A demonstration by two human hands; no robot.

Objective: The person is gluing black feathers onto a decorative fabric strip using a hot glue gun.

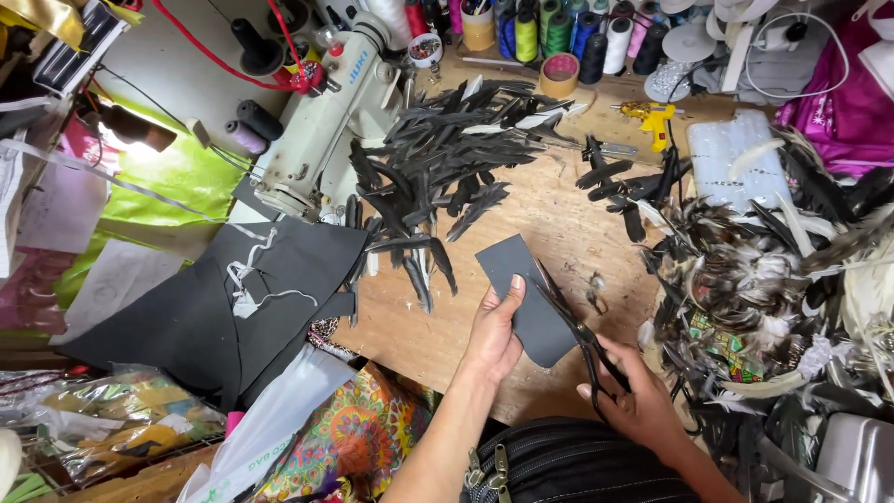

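Head view, left hand (492, 337) gripping grey sheet (527, 296) edge, right hand (633, 399) clasping scissors (579, 333), bare wooden table (540, 210) beyond

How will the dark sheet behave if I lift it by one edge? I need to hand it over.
The sheet probably holds its shape: pinched at one edge by the left hand, it stays flat without drooping. It looks thin, so likely light. The scissors are on its edge, so it could tear there.

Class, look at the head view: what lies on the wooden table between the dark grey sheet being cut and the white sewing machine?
In the head view, a spread of black feathers lies between the dark grey sheet and the white sewing machine.
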